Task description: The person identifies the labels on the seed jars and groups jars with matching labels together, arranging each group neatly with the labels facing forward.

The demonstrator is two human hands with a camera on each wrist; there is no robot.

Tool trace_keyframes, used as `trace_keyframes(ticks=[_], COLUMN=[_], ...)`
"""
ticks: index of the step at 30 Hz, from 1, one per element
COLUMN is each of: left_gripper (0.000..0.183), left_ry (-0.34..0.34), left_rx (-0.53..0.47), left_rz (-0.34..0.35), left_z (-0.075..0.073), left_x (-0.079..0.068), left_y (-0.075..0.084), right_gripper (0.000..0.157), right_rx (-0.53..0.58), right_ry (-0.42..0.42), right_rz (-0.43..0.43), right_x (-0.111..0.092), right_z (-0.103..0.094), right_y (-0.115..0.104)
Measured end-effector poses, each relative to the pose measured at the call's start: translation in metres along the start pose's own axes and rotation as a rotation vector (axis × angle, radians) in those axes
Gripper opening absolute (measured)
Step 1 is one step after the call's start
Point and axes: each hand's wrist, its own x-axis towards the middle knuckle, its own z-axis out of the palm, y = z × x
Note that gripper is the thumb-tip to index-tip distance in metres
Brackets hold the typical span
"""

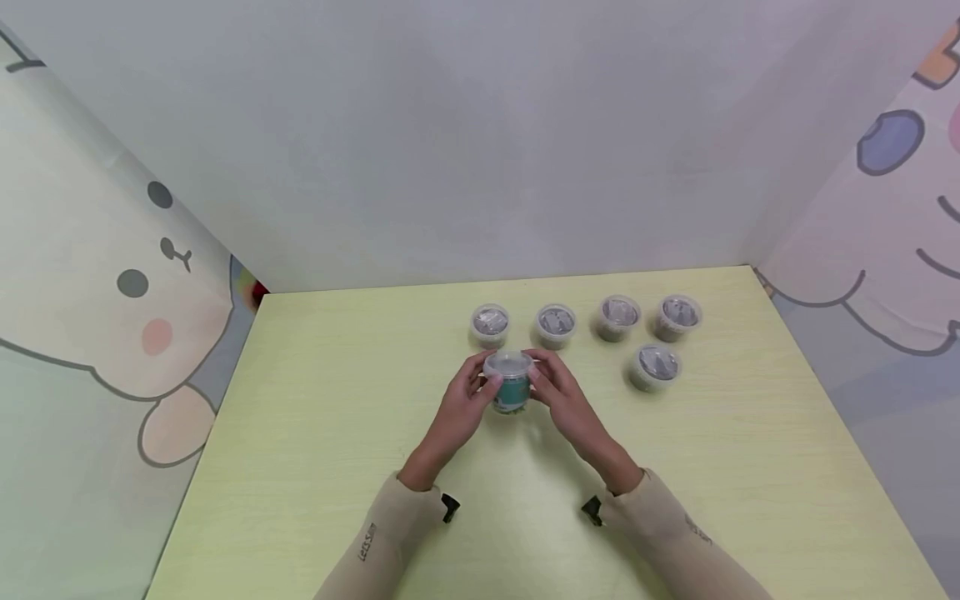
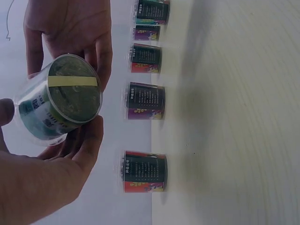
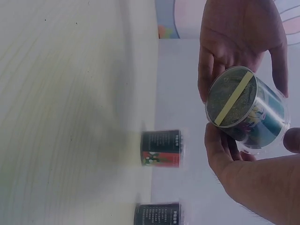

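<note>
Both hands hold one clear plastic cup [image 1: 513, 392] with a teal label and a clear lid, raised above the table. My left hand [image 1: 461, 407] grips its left side, thumb toward the front and fingers round the back. The right hand [image 1: 567, 402] grips the opposite side in the same way. From below, the left wrist view shows the cup's base [image 2: 75, 101], with dark contents inside and a pale yellow strip [image 3: 234, 97] across it, seen in the right wrist view too.
Several similar lidded cups stand beyond and to the right, including a cup [image 1: 490, 325] at the back left, another cup [image 1: 556, 325] beside it and a nearer cup [image 1: 655, 367]. They stand on a pale yellow wood-grain table [image 1: 330, 417]. A light cloth wall [image 1: 480, 167] rises behind it.
</note>
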Motion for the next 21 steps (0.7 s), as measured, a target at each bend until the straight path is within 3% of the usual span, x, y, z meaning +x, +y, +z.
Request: trace_keyframes(ticks=[12, 16, 21], left_gripper=[0.048, 0.051, 0.046], left_ry=[0.138, 0.149, 0.126], left_rx=[0.000, 0.026, 0.009], left_rz=[0.042, 0.050, 0.038], left_z=[0.010, 0.013, 0.012], left_x=[-0.002, -0.003, -0.005], left_y=[-0.001, 0.000, 0.003], right_gripper=[0.044, 0.045, 0.041], right_rx=[-0.107, -0.162, -0.101], right_ry=[0.056, 0.072, 0.036], right_rz=[-0.025, -0.015, 0.002], right_x=[-0.003, -0.002, -0.006], right_z=[0.006, 0.007, 0.007], right_y=[-0.005, -0.006, -0.014])
